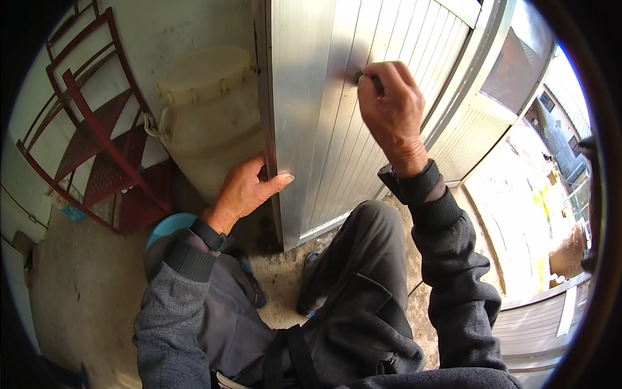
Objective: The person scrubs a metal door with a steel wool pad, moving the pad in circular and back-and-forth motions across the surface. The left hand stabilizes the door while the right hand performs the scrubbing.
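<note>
A metal door panel [296, 121] with vertical grooves stands before me. My left hand [250, 187] grips the near edge of the panel, its thumb on the silvery face and its fingers hidden behind the edge. In front of the grooved face, higher up, my right hand [391, 97] is closed around a small dark handle [376, 83]. The head of that tool is blurred, at or close to the panel, so its kind cannot be told. A dark band sits around each wrist.
Behind the panel's edge stands a big lidded plastic barrel [209, 116]. A dark red metal rack [112, 146] leans at the left, near a light blue basin [170, 226]. My feet rest on the concrete floor [277, 287]. At the right, a bright yard [505, 209] shows beyond another metal panel [476, 136].
</note>
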`<state>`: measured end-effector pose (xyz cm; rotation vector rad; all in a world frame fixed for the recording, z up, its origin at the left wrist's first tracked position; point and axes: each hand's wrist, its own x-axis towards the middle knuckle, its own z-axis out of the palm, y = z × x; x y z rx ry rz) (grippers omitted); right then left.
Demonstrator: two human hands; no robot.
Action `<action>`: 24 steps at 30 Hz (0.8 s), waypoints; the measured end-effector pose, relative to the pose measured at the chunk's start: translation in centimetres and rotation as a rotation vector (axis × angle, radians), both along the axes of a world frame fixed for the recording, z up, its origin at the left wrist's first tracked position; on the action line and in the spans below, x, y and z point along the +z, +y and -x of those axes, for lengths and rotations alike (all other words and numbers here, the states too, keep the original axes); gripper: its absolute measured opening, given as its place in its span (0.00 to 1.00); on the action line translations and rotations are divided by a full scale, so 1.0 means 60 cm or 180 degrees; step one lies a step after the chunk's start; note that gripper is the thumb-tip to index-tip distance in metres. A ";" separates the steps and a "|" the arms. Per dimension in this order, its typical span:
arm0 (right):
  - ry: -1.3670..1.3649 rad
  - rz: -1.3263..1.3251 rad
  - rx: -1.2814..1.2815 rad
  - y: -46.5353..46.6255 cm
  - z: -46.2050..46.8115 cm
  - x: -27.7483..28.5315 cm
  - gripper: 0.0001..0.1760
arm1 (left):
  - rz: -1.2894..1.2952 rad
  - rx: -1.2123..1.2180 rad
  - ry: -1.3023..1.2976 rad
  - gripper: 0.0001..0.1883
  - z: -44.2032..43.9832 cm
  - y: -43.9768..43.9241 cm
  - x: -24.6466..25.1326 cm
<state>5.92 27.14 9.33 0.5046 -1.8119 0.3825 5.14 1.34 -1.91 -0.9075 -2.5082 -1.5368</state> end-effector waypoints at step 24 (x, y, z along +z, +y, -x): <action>0.0054 -0.0316 0.0184 -0.011 -0.006 -0.009 0.04 | -0.0074 -0.0059 -0.0021 0.22 0.003 -0.002 -0.005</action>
